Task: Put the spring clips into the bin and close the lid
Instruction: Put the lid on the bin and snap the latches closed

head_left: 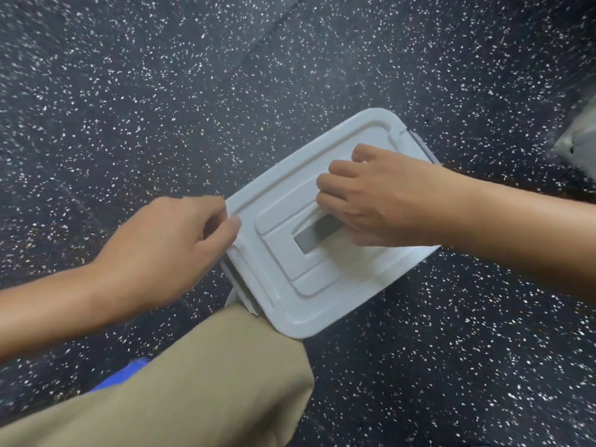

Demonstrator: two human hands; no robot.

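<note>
From the head view, the lid (322,253) lay on the bin, which sat on the speckled floor (161,91) just beyond the person's knee (225,366). The left hand (167,246) pinched the lid's near-left edge, grip closed on it, likely to seat or latch that side. The right hand (380,201) pressed on the lid's centre beside the handle slot (317,235), fingers curled together, apparently to hold it flat. The clips were hidden, presumably inside the bin.
</note>
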